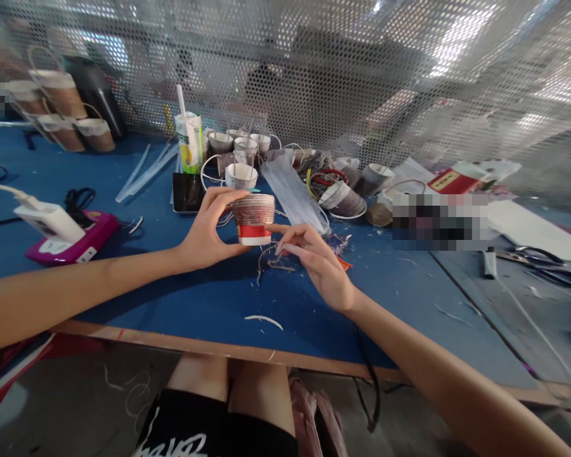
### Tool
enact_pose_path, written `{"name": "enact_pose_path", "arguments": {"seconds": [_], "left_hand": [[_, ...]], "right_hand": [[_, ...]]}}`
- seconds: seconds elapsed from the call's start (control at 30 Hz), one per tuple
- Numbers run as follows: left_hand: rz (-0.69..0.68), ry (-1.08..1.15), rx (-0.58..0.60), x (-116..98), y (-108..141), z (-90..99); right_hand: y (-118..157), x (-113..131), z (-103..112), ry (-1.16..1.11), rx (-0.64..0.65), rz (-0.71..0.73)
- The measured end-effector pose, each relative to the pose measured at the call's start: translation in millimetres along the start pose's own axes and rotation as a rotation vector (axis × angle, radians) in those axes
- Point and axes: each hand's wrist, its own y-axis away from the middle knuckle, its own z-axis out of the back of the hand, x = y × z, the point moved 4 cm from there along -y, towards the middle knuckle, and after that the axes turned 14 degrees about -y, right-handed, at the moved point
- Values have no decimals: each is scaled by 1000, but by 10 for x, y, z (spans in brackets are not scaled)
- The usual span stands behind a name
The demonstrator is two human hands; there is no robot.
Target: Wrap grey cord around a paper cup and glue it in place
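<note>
A paper cup (254, 216) is held above the table's front half, its upper part wound with greyish-brown cord and its lower part bare red and white. My left hand (212, 225) grips it from the left, fingers at the top and thumb at the bottom. From the right, my right hand (314, 257) reaches in with its index fingertip at the cup's lower side. The other fingers are bent and the thumb lies close to them; whatever may be between them is too small to name. Below the cup, loose cord ends (261, 270) lie on the blue table (195, 304).
Behind stand several cord-wrapped cups (241, 174), a carton with a straw (189, 143) and a bundle of clear strips (297, 193). A purple power strip with a white plug (71, 241) sits left. Scissors (542, 260) lie right. Perforated metal mesh (337, 82) closes the back.
</note>
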Motion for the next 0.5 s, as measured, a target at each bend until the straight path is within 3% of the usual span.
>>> {"name": "enact_pose_path", "arguments": {"seconds": [0.2,0.3,0.4,0.5], "left_hand": [[104,155,-8,85,19,-42],[154,228,2,147,39,-95],[172,274,6,185,53,-140],[174,322,7,190,58,-158]], "right_hand": [[-47,-9,179,-197,-285,-6],[-33,49,242,-180,-384,103],[-7,117,183,-163,-313,197],[13,112,46,-151,-134,129]]}}
